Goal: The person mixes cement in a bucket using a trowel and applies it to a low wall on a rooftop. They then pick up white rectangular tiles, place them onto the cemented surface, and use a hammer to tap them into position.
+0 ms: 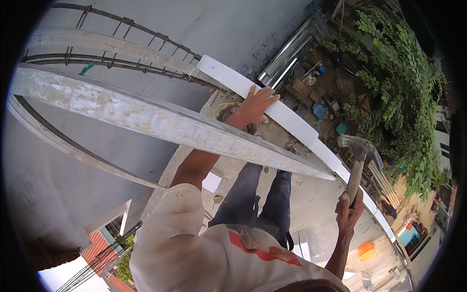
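Note:
My right hand [348,212] is closed round the wooden handle of a hammer [356,176]. The hammer is raised, its worn metal head uppermost, over the outer edge of the ledge. My left hand [254,105] rests on a long white slab [293,118], fingers spread over its top. That slab lies along the ledge, and more white pieces [330,155] continue the row towards the right. My left forearm passes beneath a long, mortar-stained metal bar [146,113], which hides part of it. The bar's narrow end reaches close to the row of white pieces.
Steel rebar [121,61] with ties juts out at the upper left, beside a grey wall [160,22]. Beyond the ledge is a drop to a cluttered yard with a leafy tree [396,92]. An orange tub [367,251] sits at the lower right.

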The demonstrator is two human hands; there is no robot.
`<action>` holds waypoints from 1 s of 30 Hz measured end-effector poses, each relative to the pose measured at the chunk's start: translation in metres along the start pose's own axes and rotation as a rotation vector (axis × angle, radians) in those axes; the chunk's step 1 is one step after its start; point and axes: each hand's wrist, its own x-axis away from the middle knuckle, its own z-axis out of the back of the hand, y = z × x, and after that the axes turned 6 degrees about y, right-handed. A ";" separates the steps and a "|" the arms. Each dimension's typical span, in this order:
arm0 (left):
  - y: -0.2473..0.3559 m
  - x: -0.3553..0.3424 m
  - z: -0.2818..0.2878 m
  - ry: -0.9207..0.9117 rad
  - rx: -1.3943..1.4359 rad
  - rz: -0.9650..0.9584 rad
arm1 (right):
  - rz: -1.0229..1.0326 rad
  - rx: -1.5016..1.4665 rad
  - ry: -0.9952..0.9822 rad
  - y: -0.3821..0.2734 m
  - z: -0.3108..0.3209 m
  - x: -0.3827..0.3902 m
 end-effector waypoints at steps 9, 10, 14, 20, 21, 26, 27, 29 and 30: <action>0.015 0.014 -0.039 0.184 -0.111 0.083 | 0.814 0.291 -0.383 -0.064 -0.195 -0.220; 0.015 0.012 -0.038 0.197 -0.109 0.075 | 0.831 0.291 -0.413 -0.067 -0.222 -0.232; 0.013 0.013 -0.038 0.138 -0.131 0.060 | 0.851 0.395 -0.497 -0.085 -0.315 -0.255; -0.001 0.024 -0.069 0.209 -0.033 0.079 | 1.019 0.318 -0.451 -0.102 -0.389 -0.239; 0.003 0.023 -0.067 0.193 -0.050 0.078 | 1.020 0.378 -0.464 -0.101 -0.393 -0.242; 0.018 0.015 -0.045 0.158 -0.017 0.102 | 1.061 0.581 -0.504 -0.086 -0.400 -0.265; 0.018 0.018 -0.045 0.153 -0.033 0.108 | 1.057 0.550 -0.501 -0.086 -0.400 -0.265; 0.014 0.022 -0.050 0.148 -0.073 0.115 | 1.023 0.493 -0.522 -0.083 -0.395 -0.253; 0.010 0.027 -0.054 0.148 -0.097 0.118 | 1.005 0.462 -0.537 -0.085 -0.394 -0.247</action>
